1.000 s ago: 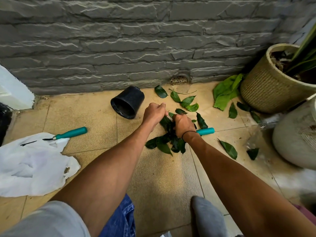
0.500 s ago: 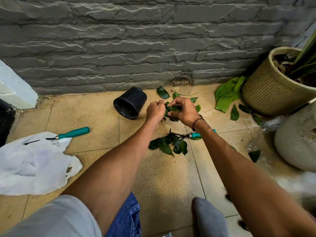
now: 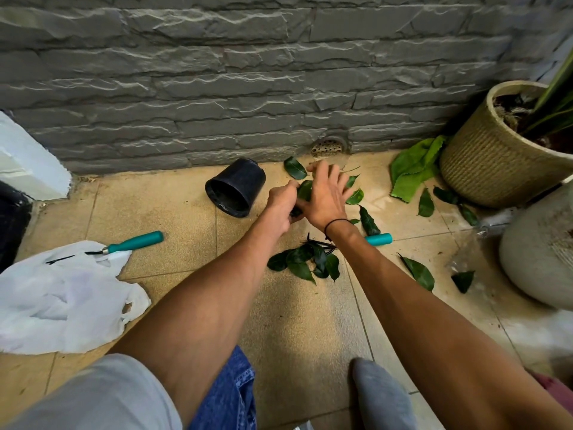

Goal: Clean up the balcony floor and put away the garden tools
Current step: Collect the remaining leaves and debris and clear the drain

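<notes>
The scattered dark green glossy leaves (image 3: 302,263) were pointed ovals with shiny upper faces; one loose clump lay on the beige speckled tile floor (image 3: 167,209) just nearer the person than the hands, partly over the black prongs of a small teal-handled hand rake (image 3: 378,239), whose handle end showed past the right forearm. More single leaves lay near the grey stone-clad wall (image 3: 248,88) by a round drain grille (image 3: 328,147), and others to the right near a woven-textured beige plant pot (image 3: 486,169). The left hand (image 3: 280,206) was curled into a fist around a bunch of those leaves, dark green showing at its knuckles. The right hand (image 3: 325,193) reached over the leaves beside the drain with its fingers spread and fairly straight, blurred at the tips, its thumb side touching the left hand. A second teal-handled garden tool (image 3: 136,242) lay to the left, its metal end resting on a crumpled white plastic bag (image 3: 62,299). A black plastic nursery pot (image 3: 237,187) lay tipped on its side by the wall, mouth towards the person. Two larger light green serrated leaves (image 3: 412,169) lay against the woven pot.
</notes>
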